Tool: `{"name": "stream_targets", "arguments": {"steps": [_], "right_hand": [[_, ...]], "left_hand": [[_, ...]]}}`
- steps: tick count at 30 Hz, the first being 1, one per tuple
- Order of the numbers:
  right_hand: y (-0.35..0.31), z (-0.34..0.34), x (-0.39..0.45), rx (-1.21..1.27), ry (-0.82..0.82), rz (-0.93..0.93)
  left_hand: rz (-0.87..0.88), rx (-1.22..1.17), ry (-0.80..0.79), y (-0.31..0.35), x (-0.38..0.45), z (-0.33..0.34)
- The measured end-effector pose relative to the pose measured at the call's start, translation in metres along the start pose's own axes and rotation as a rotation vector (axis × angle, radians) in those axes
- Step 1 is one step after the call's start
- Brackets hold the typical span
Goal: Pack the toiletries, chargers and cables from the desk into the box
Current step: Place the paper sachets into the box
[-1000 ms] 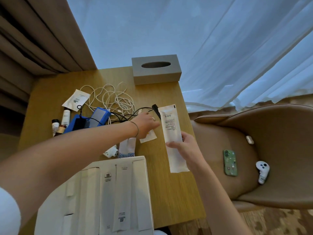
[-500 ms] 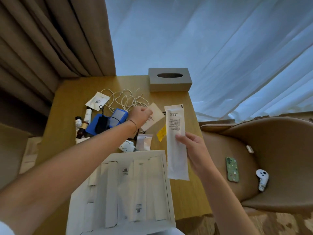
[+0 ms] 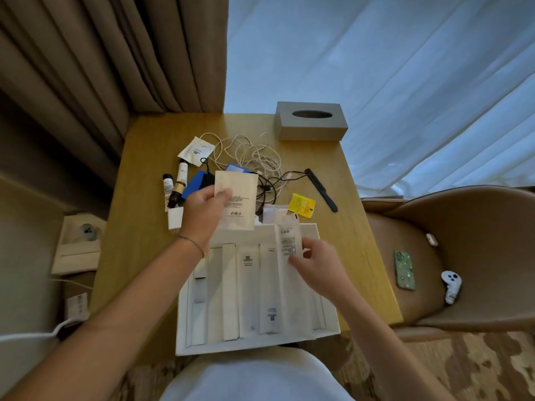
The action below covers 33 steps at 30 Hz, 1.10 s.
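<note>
i see the wooden desk filling the middle, with the brown chair to its right and the white box open at the near edge, long white packets lying side by side inside it. at the far right corner of the desk sits the grey tissue box. a tangle of white cable lies at the far middle, with black cable looping just near of it beside a blue charger. my left hand is raised over the far rim of the box, thumb and fingers pinching a cream sachet upright. my right hand is over the right side of the box, fingers curled on a long white packet that lies in the box. a black comb lies to the right, a yellow sachet near it. small bottles stand in a cluster at the left. on the chair seat lie a green phone and a white controller.
</note>
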State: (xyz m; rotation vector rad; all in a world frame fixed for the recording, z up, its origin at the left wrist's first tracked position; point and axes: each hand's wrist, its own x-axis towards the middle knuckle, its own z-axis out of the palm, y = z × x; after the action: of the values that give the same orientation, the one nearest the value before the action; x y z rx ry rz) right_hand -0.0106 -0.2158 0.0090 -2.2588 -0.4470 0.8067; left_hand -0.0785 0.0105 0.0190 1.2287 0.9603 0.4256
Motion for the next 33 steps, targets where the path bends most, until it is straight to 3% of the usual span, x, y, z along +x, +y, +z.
{"name": "stream_targets", "arguments": {"steps": [11,19,28,33], "right_hand": [[0.025,0.062,0.025,-0.661,0.113,0.049],[0.021,0.087,0.036,-1.122,0.008,-0.057],[0.035,0.094,0.03,-1.143,-0.185,-0.101],[0.031,0.072,0.029,-0.92,-0.084,-0.056]], "left_hand": [[-0.021,0.126,-0.089,-0.037,-0.048,-0.055],[0.022,0.274,-0.185,-0.051,-0.055,-0.068],[0.035,0.541,-0.301,-0.065,-0.05,-0.063],[0.033,0.739,-0.467,-0.075,-0.05,-0.039]]}}
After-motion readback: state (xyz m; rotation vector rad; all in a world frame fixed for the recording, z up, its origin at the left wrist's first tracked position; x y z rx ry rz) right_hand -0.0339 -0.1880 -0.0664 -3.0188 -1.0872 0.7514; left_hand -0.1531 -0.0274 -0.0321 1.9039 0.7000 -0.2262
